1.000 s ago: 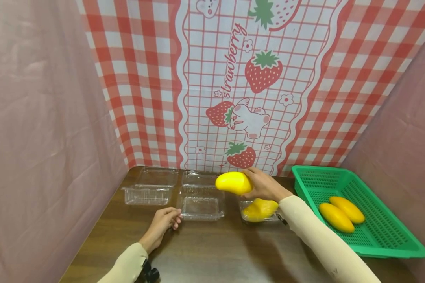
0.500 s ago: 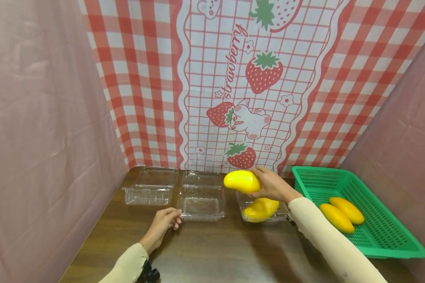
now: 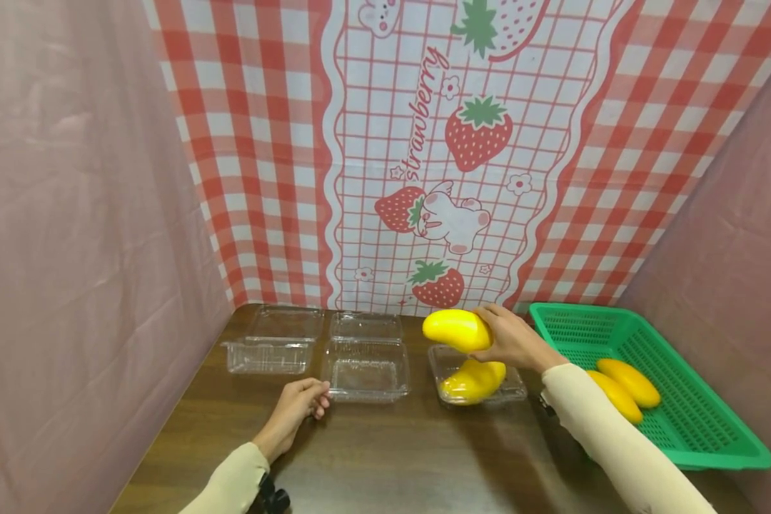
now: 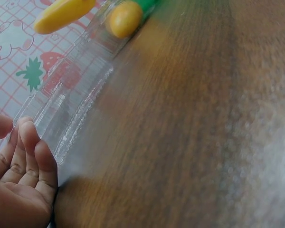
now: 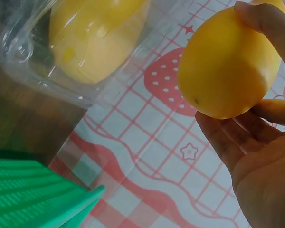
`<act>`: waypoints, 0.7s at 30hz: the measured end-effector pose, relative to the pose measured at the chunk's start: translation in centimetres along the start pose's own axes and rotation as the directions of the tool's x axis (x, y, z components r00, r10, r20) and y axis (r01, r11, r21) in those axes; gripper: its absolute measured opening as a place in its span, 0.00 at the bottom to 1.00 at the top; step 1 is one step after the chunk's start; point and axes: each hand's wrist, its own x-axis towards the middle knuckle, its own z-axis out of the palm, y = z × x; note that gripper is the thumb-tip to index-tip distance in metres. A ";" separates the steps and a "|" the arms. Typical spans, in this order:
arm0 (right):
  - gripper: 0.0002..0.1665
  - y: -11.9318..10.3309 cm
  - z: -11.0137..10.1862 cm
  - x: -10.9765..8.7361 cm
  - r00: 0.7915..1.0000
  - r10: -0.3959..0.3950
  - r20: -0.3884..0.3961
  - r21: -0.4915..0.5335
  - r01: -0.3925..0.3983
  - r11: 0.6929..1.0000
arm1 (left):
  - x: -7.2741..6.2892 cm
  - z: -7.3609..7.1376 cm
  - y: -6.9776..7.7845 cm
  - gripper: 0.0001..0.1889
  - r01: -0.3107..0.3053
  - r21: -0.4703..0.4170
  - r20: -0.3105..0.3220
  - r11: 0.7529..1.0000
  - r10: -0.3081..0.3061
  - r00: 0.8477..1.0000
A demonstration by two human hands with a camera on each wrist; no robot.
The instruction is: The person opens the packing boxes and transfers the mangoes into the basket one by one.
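My right hand (image 3: 514, 341) grips a yellow mango (image 3: 456, 330), with the thumb and fingers around one end in the right wrist view. It hangs above the right-hand clear plastic clamshell container (image 3: 514, 391), in which another mango (image 3: 472, 382) lies. At the middle clamshell container (image 3: 366, 375), my left hand (image 3: 295, 409) pinches the near left corner of the rim between thumb and fingertips; the left wrist view shows the fingers (image 4: 31, 137) curled at that edge. The middle container stands with its lid laid back and nothing inside.
A third clear container (image 3: 270, 355), lid back, stands at the left on the wooden table (image 3: 385, 457). A green plastic basket (image 3: 713, 421) at the right holds two mangoes (image 3: 632, 383). A strawberry-print cloth (image 3: 424, 143) rises behind the table.
My right hand has moved to the right with the mango, from beside the middle container to above the right-hand one. The left hand has stayed at the middle container's corner.
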 end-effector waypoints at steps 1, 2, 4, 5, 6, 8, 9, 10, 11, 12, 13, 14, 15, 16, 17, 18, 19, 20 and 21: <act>0.52 0.2 0.0 -0.1 1.000 0.002 -0.003 -0.005 -0.002 1.000 | 0.0 0.0 0.0 0.11 -0.001 0.002 0.001 1.000 0.001 1.000; 0.52 0.4 0.0 -0.2 1.000 0.002 -0.006 -0.011 -0.002 1.000 | 0.0 0.0 0.0 0.11 -0.003 0.003 0.001 1.000 0.003 1.000; 0.52 0.6 0.0 -0.4 1.000 0.000 -0.016 -0.020 0.000 1.000 | 0.0 0.1 0.0 0.11 -0.005 0.002 -0.001 1.000 0.005 1.000; 0.52 0.8 -0.1 -0.5 1.000 -0.006 -0.022 -0.025 0.005 1.000 | 0.0 0.1 -0.1 0.11 -0.005 0.002 -0.002 1.000 0.005 1.000; 0.51 0.9 -0.1 -0.6 1.000 -0.009 -0.029 -0.031 0.009 0.999 | 0.0 0.1 -0.1 0.11 -0.006 0.002 -0.003 1.000 0.006 1.000; 0.51 1.1 -0.2 -0.7 0.999 -0.005 -0.035 -0.035 0.003 0.999 | 0.0 0.1 -0.2 0.11 -0.003 0.000 -0.005 1.000 0.003 1.000; 0.50 1.2 -0.3 -0.7 0.999 0.001 -0.036 -0.034 -0.002 0.999 | 0.0 0.1 -0.2 0.11 -0.002 -0.001 -0.005 1.000 0.002 1.000; 0.51 1.3 -0.4 -0.8 0.999 0.007 -0.033 -0.033 -0.008 0.999 | 0.0 0.1 -0.2 0.11 -0.001 -0.001 -0.006 1.000 0.001 1.000; 0.51 1.4 -0.5 -0.9 0.999 0.016 -0.029 -0.032 -0.017 0.999 | 0.0 0.0 -0.2 0.11 0.000 -0.001 -0.006 1.000 0.000 1.000; 0.51 1.5 -0.6 -1.0 0.999 0.029 -0.023 -0.030 -0.029 0.999 | 0.0 0.0 -0.2 0.11 0.001 -0.001 -0.005 1.000 -0.001 1.000; 0.51 1.6 -0.7 -1.1 0.999 0.041 -0.016 -0.024 -0.041 0.999 | 0.0 0.0 -0.2 0.11 0.002 -0.002 -0.005 1.000 -0.002 1.000; 0.52 1.8 -0.8 -1.2 0.999 0.049 -0.012 -0.020 -0.049 0.999 | 0.0 0.0 -0.1 0.11 0.001 -0.002 -0.005 1.000 -0.001 1.000; 0.52 1.9 -0.9 -1.4 0.998 0.056 -0.009 -0.018 -0.057 0.998 | 0.0 0.0 -0.1 0.11 0.002 -0.004 -0.005 1.000 -0.002 1.000; 0.52 2.1 -1.0 -1.5 0.998 0.062 -0.006 -0.016 -0.062 0.998 | 0.0 0.0 -0.1 0.11 0.002 -0.006 -0.004 1.000 -0.002 1.000; 0.52 2.2 -1.1 -1.7 0.998 0.066 -0.005 -0.017 -0.066 0.998 | 0.0 0.0 -0.1 0.11 0.003 -0.008 -0.003 1.000 -0.003 1.000; 0.52 2.4 -1.1 -1.8 0.998 0.068 -0.006 -0.019 -0.068 0.997 | 0.0 0.1 0.0 0.11 0.003 -0.009 -0.002 1.000 -0.003 1.000; 0.52 2.6 -1.2 -2.0 0.998 0.070 -0.009 -0.022 -0.070 0.997 | 0.0 0.1 0.0 0.11 0.002 -0.010 -0.001 1.000 -0.002 1.000; 0.52 2.8 -1.3 -2.1 0.997 0.071 -0.011 -0.027 -0.071 0.997 | 0.1 0.1 0.0 0.11 0.002 -0.011 0.000 1.000 -0.002 1.000; 0.52 2.9 -1.3 -2.2 0.997 0.072 -0.013 -0.030 -0.072 0.997 | 0.1 0.1 0.0 0.11 0.002 -0.013 0.002 1.000 -0.002 1.000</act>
